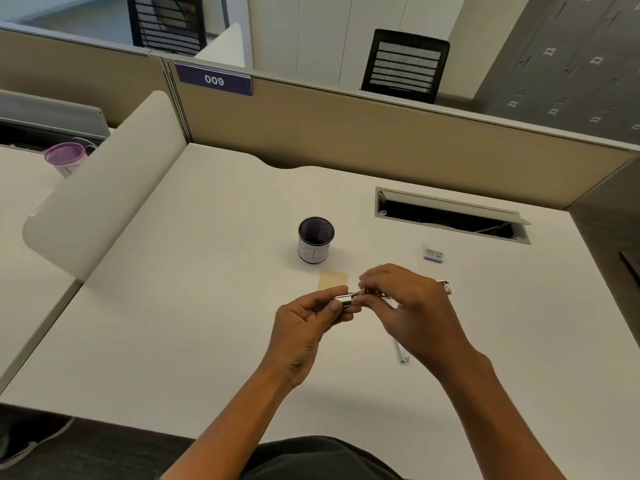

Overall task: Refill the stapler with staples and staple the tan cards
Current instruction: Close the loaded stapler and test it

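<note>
A small silver stapler (348, 299) is held above the white desk (194, 306), near its middle. My left hand (306, 327) grips the stapler's left end between thumb and fingers. My right hand (405, 303) is curled over its right part, fingertips pinching at the top; what they hold is hidden. Tan cards (331, 279) lie flat on the desk just behind the hands. A small blue-and-white staple box (433, 255) sits to the right, farther back. A strip of staples (401, 351) lies on the desk under my right wrist.
A black mesh pen cup (315, 240) with a white label stands behind the tan cards. A small metal piece (446, 286) lies right of my right hand. An open cable tray (450, 216) is set into the desk at the back right. A beige partition runs behind.
</note>
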### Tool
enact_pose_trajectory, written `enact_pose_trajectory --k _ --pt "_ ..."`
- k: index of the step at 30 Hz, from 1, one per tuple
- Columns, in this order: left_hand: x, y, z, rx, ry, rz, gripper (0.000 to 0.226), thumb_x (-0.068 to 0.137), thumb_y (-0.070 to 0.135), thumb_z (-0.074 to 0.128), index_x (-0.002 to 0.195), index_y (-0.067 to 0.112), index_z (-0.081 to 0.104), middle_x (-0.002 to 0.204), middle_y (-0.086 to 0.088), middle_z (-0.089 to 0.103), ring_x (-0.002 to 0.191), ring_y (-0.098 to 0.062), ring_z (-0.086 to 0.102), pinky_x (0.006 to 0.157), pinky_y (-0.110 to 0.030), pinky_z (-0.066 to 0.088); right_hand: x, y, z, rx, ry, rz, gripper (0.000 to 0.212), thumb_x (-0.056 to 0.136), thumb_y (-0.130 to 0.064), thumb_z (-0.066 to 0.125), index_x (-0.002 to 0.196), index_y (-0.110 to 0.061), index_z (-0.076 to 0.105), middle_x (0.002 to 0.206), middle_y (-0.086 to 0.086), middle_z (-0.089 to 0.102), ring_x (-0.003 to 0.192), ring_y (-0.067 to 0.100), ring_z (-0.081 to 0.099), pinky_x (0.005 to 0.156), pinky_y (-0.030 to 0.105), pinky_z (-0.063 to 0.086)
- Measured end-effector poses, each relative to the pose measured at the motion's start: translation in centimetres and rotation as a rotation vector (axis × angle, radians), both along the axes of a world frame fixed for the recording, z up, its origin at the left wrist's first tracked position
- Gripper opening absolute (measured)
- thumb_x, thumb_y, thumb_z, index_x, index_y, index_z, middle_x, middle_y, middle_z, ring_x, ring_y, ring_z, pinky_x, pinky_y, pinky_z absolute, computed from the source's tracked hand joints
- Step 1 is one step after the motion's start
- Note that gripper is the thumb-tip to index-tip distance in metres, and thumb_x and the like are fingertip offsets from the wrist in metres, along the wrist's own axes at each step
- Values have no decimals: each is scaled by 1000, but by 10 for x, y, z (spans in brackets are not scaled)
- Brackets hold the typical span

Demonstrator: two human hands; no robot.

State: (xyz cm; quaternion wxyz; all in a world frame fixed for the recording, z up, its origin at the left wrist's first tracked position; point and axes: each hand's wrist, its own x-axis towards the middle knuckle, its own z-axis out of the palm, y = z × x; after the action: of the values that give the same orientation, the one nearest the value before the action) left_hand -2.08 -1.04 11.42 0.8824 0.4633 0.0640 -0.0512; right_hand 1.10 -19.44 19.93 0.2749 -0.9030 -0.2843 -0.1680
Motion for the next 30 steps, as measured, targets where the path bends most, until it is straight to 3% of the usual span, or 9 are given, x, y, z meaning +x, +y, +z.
enact_pose_trajectory --k 9,12,15,17,18,20,23,26,30 --pt "1 2 -1 80 0 23 28 89 20 77 116 17 83 110 -17 83 103 -34 81 88 -28 64 0 0 -16 -144 19 23 13 93 -14 79 103 -20 82 99 -7 75 82 19 70 61 35 57" --pt "1 4 -3 53 7 28 29 90 18 77 119 12 82 112 -20 82 103 -35 81 89 -30 64 0 -6 -14 -123 34 -48 14 92 -25 81 106 -24 82 103 -10 75 90 16 71 81 31 59" --pt "4 8 -4 39 25 46 31 90 17 77 120 10 81 114 -21 81 105 -36 80 90 -30 64 5 -20 -14 -104 86 -194 28 87 -35 83 111 -22 80 110 -8 75 102 18 69 109 51 49" --pt "5 11 -5 32 32 60 30 90 17 77 120 11 81 115 -20 81 105 -36 80 90 -30 64 9 -30 -14 -84 186 -301 42 84 -42 84 121 -23 77 124 -5 70 119 21 62 114 51 41" --pt "6 13 -6 34 33 67 30 90 17 77 119 11 82 115 -20 81 105 -35 81 89 -30 64 9 -35 -15 -40 257 -360 49 83 -44 84 127 -25 74 130 -4 66 125 20 57 112 45 42" --pt "6 15 -9 37 33 73 29 91 17 77 118 11 82 115 -20 81 104 -35 81 88 -31 64 8 -41 -16 134 441 -446 50 83 -42 85 129 -29 71 128 -9 65 119 14 61 103 35 50" --pt "6 16 -12 39 45 78 29 91 16 77 118 9 81 114 -21 81 103 -36 81 87 -31 65 8 -40 -20 471 634 -458 30 87 -24 85 115 -30 76 97 -11 77 92 13 76 89 34 62" --pt "7 17 -12 74 45 80 28 89 18 77 116 12 83 113 -19 82 103 -35 81 84 -32 65 6 -34 -22 669 591 -424 31 87 -12 84 114 -25 75 91 -4 78 77 18 79 81 36 66" --pt "7 17 -13 150 40 68 22 95 9 75 116 12 82 110 -16 83 101 -34 81 83 -31 66 2 -22 -17 705 479 -314 39 81 -17 90 115 -27 75 94 -4 76 85 19 76 78 25 62"
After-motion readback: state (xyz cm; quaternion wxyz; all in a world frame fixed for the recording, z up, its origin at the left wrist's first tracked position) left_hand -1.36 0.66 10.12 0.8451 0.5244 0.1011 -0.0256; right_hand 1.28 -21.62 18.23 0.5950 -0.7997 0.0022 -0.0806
